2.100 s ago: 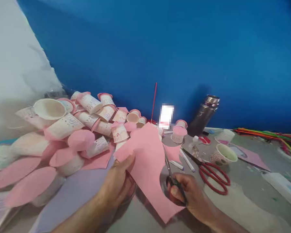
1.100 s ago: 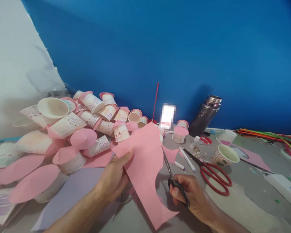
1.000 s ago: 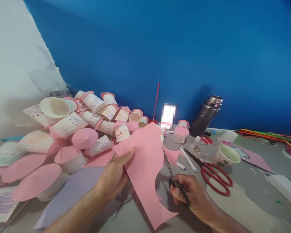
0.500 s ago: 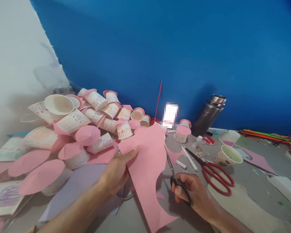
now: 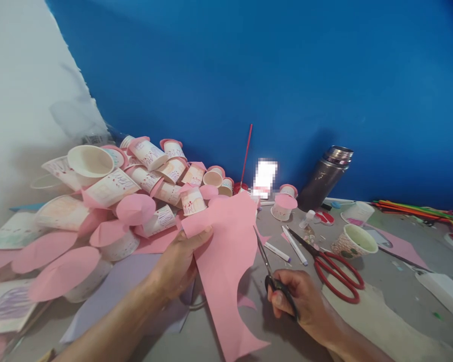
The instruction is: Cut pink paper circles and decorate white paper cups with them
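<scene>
A large sheet of pink paper with curved cut-outs along its right side is pinched in my left hand, thumb on top. Fingers of my right hand are closed through the handles of black-handled scissors. Their blades point up and away, close beside the paper's right edge; whether they touch it I cannot tell. A smaller pink scrap lies on the table under the sheet. To the right of my right hand rest larger red-handled scissors.
Paper cups with pink lids are heaped at left, by purple paper. White markers, a dark flask, a green-lined cup and coloured strips lie right. A glowing blurred screen stands against the blue wall.
My left hand has shifted the pink sheet slightly left, widening the gap to the scissors and uncovering more of a white marker behind it. My right hand has hardly moved.
</scene>
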